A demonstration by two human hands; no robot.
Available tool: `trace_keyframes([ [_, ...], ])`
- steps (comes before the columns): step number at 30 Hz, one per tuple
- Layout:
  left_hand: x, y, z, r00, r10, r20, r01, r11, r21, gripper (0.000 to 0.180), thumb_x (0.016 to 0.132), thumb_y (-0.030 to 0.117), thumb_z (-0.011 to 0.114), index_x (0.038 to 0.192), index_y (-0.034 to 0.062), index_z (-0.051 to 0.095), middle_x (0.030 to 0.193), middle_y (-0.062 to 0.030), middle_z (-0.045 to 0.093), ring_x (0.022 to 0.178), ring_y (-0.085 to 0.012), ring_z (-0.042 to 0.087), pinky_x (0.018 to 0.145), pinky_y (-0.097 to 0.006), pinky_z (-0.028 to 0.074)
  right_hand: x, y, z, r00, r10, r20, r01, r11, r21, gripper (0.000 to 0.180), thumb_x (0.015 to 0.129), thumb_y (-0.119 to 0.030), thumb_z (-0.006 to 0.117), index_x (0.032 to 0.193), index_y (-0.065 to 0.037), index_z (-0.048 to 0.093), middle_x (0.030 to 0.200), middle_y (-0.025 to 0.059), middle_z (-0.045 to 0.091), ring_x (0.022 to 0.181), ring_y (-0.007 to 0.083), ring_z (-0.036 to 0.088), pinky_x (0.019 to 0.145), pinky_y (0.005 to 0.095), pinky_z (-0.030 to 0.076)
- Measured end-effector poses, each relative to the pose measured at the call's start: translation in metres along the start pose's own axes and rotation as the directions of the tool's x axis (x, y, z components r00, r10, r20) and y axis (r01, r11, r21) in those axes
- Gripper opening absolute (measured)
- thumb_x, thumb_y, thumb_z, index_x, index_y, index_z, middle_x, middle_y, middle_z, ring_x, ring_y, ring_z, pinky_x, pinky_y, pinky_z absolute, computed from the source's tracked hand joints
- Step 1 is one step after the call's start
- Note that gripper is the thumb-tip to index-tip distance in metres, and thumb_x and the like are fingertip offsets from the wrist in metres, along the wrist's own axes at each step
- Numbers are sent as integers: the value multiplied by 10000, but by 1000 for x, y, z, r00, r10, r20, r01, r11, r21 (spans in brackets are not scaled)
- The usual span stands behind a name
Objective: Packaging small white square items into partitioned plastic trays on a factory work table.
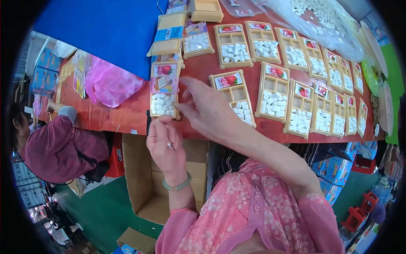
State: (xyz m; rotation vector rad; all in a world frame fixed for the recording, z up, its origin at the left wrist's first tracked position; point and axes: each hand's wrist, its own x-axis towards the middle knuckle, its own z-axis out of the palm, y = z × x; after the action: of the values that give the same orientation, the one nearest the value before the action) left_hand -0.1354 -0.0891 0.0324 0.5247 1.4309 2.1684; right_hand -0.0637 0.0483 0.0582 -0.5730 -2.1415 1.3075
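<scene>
**Right hand open against a filled tray, left hand curled just below**

The right hand (207, 108) grips nothing I can see: thumb and forefinger stand apart, the thumb against the right edge of the cream tray (153, 112). The left hand (166, 142) has its fingers folded in; something small and pale shows among them, but I cannot tell what it is or whether it is held.

From the left: a co-worker (63, 142) in maroon sits at the table (95, 112), then comes a pink plastic bag (111, 82) with a blue sheet (105, 38) beyond it. Next is the tray itself, lying flat at the near edge. It has a strawberry card (165, 69) at its far end, a pinkish packet (164, 84) across the middle and white cubes (163, 103) at the near end. On the right, two rows of other trays (270, 82) hold cards and cubes, with middle cells that look bare.

I'd judge the step in hand to be dressing this tray's middle with the packet. The next move seems to call for a light touch, keeping the packet level without stirring the cubes.

The left forearm rises almost straight from the near side, a green bracelet (177, 182) at its wrist. The right forearm slants in from the near right, its hand reaching leftward, palm mostly hidden.
</scene>
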Motion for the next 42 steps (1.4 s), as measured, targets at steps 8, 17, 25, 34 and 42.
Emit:
trace_keyframes([
  [8, 22, 5, 50, 876, -415, 244, 463, 588, -663, 243, 1058, 190, 466, 1162, -11, 555, 817, -16, 430, 580, -84, 361, 439, -200, 320, 4, -2, -97, 948, -260, 182, 312, 872, -377, 222, 830, -24, 645, 1051, -5, 640, 886, 152, 618, 857, 372, 638, 728, 449, 528],
  [17, 115, -31, 116, 888, 133, 440, -391, 722, 571, 209, 979, 156, 593, 1028, -3, 720, 685, -81, 668, 562, -179, 600, 550, -318, 473, 19, 59, -161, 937, -13, 350, 311, 492, -813, 618, 997, -419, 529, 1479, -50, 408, 1535, 134, 421, 1452, 282, 344, 1195, 512, 249],
  [25, 141, -49, 127, 822, 52, 568, -517, 487, 704, 198, 917, 168, 626, 1018, 43, 742, 832, -201, 697, 772, -369, 688, 676, -438, 539, 39, 75, -165, 899, 0, 439, 373, 526, -765, 704, 976, -533, 493, 1498, -72, 390, 1564, 129, 381, 1477, 296, 295, 1201, 560, 196],
  [34, 149, -54, 124, 782, 94, 616, -585, 454, 672, 136, 895, 126, 658, 948, 20, 725, 854, -185, 705, 767, -357, 690, 662, -422, 542, 49, 93, -162, 885, -36, 465, 403, 561, -723, 719, 942, -550, 528, 1499, -112, 407, 1573, 75, 382, 1482, 254, 292, 1213, 551, 157],
  [42, 144, -53, 117, 739, 106, 666, -627, 469, 621, 112, 881, 112, 683, 953, 34, 718, 794, -154, 682, 746, -333, 682, 632, -409, 531, 46, 83, -162, 878, -98, 469, 436, 570, -697, 744, 906, -542, 579, 1490, -109, 419, 1557, 61, 405, 1475, 249, 306, 1208, 557, 158],
])
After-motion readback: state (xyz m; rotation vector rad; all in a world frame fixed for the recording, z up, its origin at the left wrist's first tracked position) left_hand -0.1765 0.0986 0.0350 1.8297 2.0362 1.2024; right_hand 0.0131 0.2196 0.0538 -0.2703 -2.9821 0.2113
